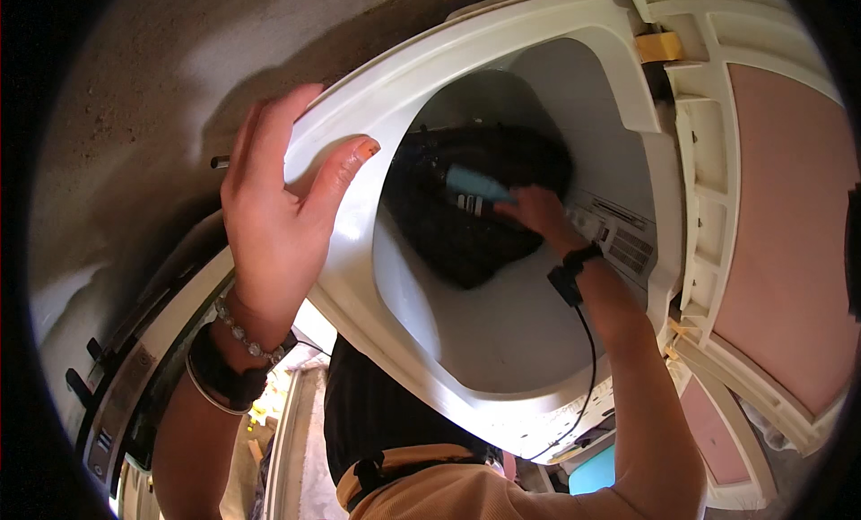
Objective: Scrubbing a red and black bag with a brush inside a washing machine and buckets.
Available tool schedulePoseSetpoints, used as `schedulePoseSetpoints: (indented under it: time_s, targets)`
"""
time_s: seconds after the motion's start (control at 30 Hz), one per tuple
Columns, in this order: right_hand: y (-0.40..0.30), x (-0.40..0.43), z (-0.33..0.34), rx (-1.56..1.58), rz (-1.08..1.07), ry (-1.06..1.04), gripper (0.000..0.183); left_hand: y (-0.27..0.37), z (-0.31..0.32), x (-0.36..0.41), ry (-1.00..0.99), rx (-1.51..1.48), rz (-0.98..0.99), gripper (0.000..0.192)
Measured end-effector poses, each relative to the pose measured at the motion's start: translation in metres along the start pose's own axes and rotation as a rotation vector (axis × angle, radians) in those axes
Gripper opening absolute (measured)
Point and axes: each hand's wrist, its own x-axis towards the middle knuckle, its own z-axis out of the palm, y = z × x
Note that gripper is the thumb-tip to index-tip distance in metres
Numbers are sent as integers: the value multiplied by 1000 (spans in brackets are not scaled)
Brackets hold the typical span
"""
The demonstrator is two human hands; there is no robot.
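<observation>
My left hand (pixel 286 190) rests on the white plastic rim (pixel 377 123) of a deep tub, its fingers over the outer edge and its thumb on top. Reaching into the tub, my right hand (pixel 535 209) is closed around a light blue object (pixel 477 182), slightly blurred, perhaps a brush. Below the blue part, short pale strips show, which may be bristles. Dark material (pixel 471 251) lies under it at the tub's far end; whether it is cloth or a dark, wet surface I cannot tell. A black band with a cable is on my right wrist.
Right of the tub stands an opened panel, white-framed with a pink inset (pixel 773 231). A rough grey wall (pixel 148 69) runs along the left. A printed label (pixel 619 237) is on the tub's inner wall. The cable (pixel 592 358) hangs over the near rim; a light blue thing (pixel 593 471) lies below.
</observation>
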Motion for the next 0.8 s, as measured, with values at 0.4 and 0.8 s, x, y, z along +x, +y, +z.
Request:
schedulePoseSetpoints:
  time_s: [0.4,0.8]
  targets:
    - [-90,124,5,197,-77,79,60,3,1,2,-60,41,-29,37]
    - [-96,-30,-5,195,145,-235,98,1,3,1,76,148,101,40]
